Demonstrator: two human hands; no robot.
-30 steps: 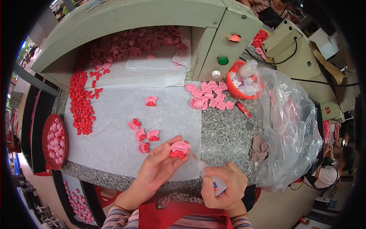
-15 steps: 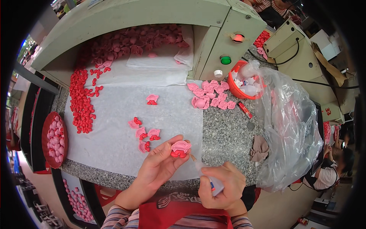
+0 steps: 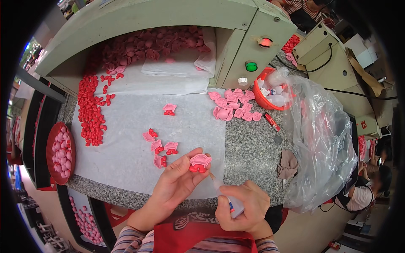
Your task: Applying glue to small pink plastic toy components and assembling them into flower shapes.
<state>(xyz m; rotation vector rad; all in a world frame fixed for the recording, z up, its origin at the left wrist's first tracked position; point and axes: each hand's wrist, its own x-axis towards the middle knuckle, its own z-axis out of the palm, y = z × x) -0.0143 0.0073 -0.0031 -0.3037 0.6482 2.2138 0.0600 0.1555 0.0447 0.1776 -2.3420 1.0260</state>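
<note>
Over the front of the white paper sheet (image 3: 122, 168), my left hand (image 3: 176, 177) pinches a small pink-and-red plastic piece (image 3: 199, 162), its hollow pink part upward and red part toward me. My right hand (image 3: 247, 206) is wrapped round a translucent glue bottle (image 3: 236, 205), whose thin nozzle points up beside the piece, close to my left fingertips. Whether the nozzle touches the piece I cannot tell. Several similar joined pieces (image 3: 171, 147) lie on the paper just beyond my left hand, and a single joined piece (image 3: 169, 109) sits farther back.
Loose red parts (image 3: 90, 114) are heaped at the left, with pink parts (image 3: 232, 105) right of centre. A red basket (image 3: 72, 158) holds pink balls. A green machine housing (image 3: 236, 55) stands behind. An orange basket of bottles (image 3: 257, 95), red tube (image 3: 272, 122) and clear plastic bag (image 3: 320, 147) are right.
My right hand and the glue bottle have shifted slightly left. My left hand keeps the piece in nearly the same place.
</note>
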